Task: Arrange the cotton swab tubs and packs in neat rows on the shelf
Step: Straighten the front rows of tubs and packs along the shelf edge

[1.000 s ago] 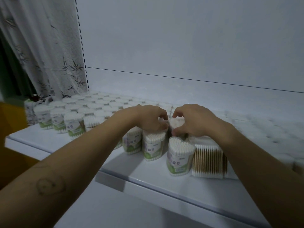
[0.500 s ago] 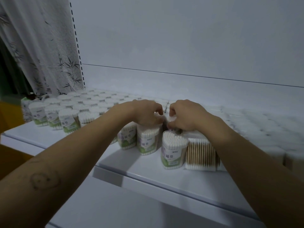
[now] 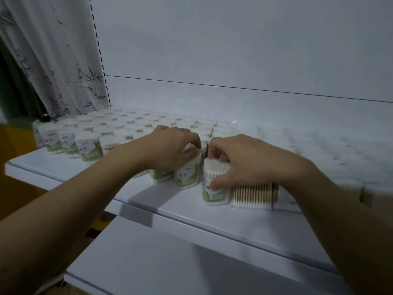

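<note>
Several clear cotton swab tubs with green labels stand in rows on the white shelf (image 3: pixel 89 173). My left hand (image 3: pixel 170 147) curls over the top of one front tub (image 3: pixel 187 177), fingers and thumb round its lid. My right hand (image 3: pixel 240 160) grips the neighbouring front tub (image 3: pixel 214 190), thumb pressed on its label, fingers over the white swab tips. A flat pack of wooden-stick swabs (image 3: pixel 253 194) stands directly right of that tub, touching it. More tubs (image 3: pixel 87 147) fill the rows to the left and behind.
Blurred white packs (image 3: pixel 319 145) cover the shelf's right side. A lower white shelf (image 3: pixel 170 262) juts out below the front edge. A bamboo-print curtain (image 3: pixel 53 60) hangs at the left beside the slotted upright; the white back panel rises behind.
Both hands have drawn forward from a tub in the second row. The right hand now grips the front tub beside the flat pack; the left has settled on the adjacent front tub.
</note>
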{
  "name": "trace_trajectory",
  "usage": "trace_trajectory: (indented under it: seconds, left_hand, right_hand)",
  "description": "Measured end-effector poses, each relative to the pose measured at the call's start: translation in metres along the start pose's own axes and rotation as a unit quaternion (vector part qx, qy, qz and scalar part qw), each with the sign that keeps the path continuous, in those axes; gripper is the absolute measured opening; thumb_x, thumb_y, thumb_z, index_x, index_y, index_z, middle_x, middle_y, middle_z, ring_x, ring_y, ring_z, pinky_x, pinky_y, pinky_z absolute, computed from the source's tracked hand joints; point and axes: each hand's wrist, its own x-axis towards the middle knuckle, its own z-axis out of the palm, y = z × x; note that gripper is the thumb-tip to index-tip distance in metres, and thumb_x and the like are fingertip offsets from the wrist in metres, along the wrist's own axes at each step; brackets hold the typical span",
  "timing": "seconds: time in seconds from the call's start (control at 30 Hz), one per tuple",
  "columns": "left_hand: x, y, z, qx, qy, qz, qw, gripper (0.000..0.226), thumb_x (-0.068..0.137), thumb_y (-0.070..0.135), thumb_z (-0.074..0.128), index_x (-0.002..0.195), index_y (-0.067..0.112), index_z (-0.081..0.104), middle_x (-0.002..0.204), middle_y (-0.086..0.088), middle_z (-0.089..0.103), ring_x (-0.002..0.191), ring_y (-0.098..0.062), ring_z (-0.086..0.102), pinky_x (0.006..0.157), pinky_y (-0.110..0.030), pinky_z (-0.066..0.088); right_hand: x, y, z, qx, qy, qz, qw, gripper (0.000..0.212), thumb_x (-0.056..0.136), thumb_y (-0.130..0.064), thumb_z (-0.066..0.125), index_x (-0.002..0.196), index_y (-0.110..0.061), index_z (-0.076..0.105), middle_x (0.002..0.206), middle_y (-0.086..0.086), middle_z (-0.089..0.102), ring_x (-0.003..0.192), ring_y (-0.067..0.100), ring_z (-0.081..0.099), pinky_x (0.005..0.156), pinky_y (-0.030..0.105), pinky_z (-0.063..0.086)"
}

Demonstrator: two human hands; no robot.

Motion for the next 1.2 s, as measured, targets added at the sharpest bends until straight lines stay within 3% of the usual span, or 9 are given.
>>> trace_trajectory:
  seconds: [0.13, 0.27, 0.43, 0.63, 0.77, 0.87, 1.0, 1.1, 1.2]
  left_hand:
    - [-0.002, 0.005, 0.0, 0.006, -0.001, -0.021, 1.0, 0.033, 0.102, 0.038, 0.034, 0.13, 0.03, 0.05, 0.132, 0.005, 0.055, 0.116, -0.021, 0.053, 0.101, -0.04, 0.03]
    - [-0.005, 0.007, 0.0, -0.001, -0.012, -0.029, 1.0, 0.032, 0.103, 0.036, 0.035, 0.128, 0.027, 0.051, 0.131, 0.002, 0.055, 0.114, -0.021, 0.053, 0.095, -0.035, 0.035]
    - [-0.003, 0.009, -0.004, -0.014, 0.002, -0.035, 0.999, 0.029, 0.102, 0.035, 0.036, 0.124, 0.022, 0.052, 0.128, -0.001, 0.055, 0.108, -0.022, 0.054, 0.081, -0.03, 0.037]
    - [-0.002, 0.007, -0.002, -0.01, -0.003, -0.033, 0.999, 0.028, 0.102, 0.036, 0.036, 0.121, 0.022, 0.051, 0.127, 0.0, 0.054, 0.101, -0.02, 0.052, 0.08, -0.032, 0.033]
    - [0.0, 0.007, -0.005, -0.018, -0.001, -0.036, 0.999, 0.03, 0.102, 0.034, 0.035, 0.125, 0.021, 0.05, 0.131, -0.001, 0.051, 0.111, -0.024, 0.052, 0.086, -0.034, 0.031]
    - [-0.002, 0.011, -0.005, -0.021, 0.056, -0.015, 0.998, 0.03, 0.101, 0.036, 0.037, 0.124, 0.022, 0.051, 0.132, -0.002, 0.051, 0.117, -0.025, 0.051, 0.106, -0.044, 0.029]
    - [-0.008, 0.026, -0.001, 0.01, 0.109, 0.026, 0.994, 0.034, 0.096, 0.042, 0.046, 0.127, 0.029, 0.053, 0.132, 0.003, 0.054, 0.122, -0.02, 0.049, 0.113, -0.048, 0.023]
    - [-0.009, 0.04, 0.005, 0.042, 0.14, 0.03, 0.989, 0.04, 0.094, 0.044, 0.048, 0.13, 0.028, 0.05, 0.136, 0.001, 0.052, 0.126, -0.021, 0.045, 0.112, -0.044, 0.021]
    - [-0.009, 0.063, 0.021, 0.028, 0.223, 0.031, 0.974, 0.038, 0.094, 0.045, 0.045, 0.124, 0.025, 0.055, 0.125, 0.0, 0.06, 0.116, -0.023, 0.051, 0.1, -0.043, 0.028]
  right_hand:
    - [0.004, 0.003, 0.004, 0.01, 0.03, 0.003, 0.999, 0.049, 0.074, -0.053, 0.073, 0.109, -0.033, 0.045, 0.106, -0.011, 0.056, 0.096, 0.014, 0.053, 0.079, 0.032, 0.044]
    - [0.012, 0.001, 0.012, -0.048, 0.048, 0.024, 0.997, 0.043, 0.079, -0.046, 0.07, 0.106, -0.033, 0.039, 0.106, -0.006, 0.053, 0.093, 0.018, 0.047, 0.078, 0.03, 0.033]
    - [0.025, 0.0, 0.015, -0.111, 0.057, 0.058, 0.991, 0.048, 0.084, -0.042, 0.066, 0.125, -0.026, 0.046, 0.124, 0.001, 0.049, 0.114, 0.023, 0.045, 0.095, 0.038, 0.035]
    - [0.029, -0.002, 0.02, -0.113, 0.056, 0.09, 0.988, 0.045, 0.084, -0.037, 0.066, 0.123, -0.025, 0.047, 0.123, 0.001, 0.048, 0.114, 0.023, 0.045, 0.09, 0.037, 0.035]
    - [0.031, -0.005, 0.016, -0.101, 0.049, 0.102, 0.988, 0.053, 0.083, -0.04, 0.068, 0.129, -0.025, 0.045, 0.132, 0.003, 0.045, 0.12, 0.023, 0.042, 0.095, 0.038, 0.035]
    - [0.017, -0.006, 0.006, -0.05, 0.089, 0.106, 0.989, 0.07, 0.08, -0.046, 0.07, 0.14, -0.028, 0.04, 0.148, 0.002, 0.034, 0.133, 0.023, 0.034, 0.107, 0.04, 0.03]
    - [-0.015, 0.001, -0.01, -0.017, 0.15, 0.121, 0.981, 0.056, 0.086, -0.042, 0.067, 0.137, -0.033, 0.046, 0.145, -0.004, 0.042, 0.133, 0.018, 0.037, 0.109, 0.037, 0.03]
    - [-0.035, 0.007, -0.01, -0.023, 0.145, 0.135, 0.98, 0.052, 0.086, -0.041, 0.067, 0.134, -0.035, 0.048, 0.144, -0.006, 0.043, 0.132, 0.017, 0.037, 0.109, 0.036, 0.027]
    - [-0.05, 0.014, -0.001, -0.028, 0.154, 0.136, 0.978, 0.05, 0.087, -0.039, 0.067, 0.134, -0.034, 0.05, 0.143, -0.006, 0.044, 0.131, 0.016, 0.037, 0.109, 0.034, 0.025]
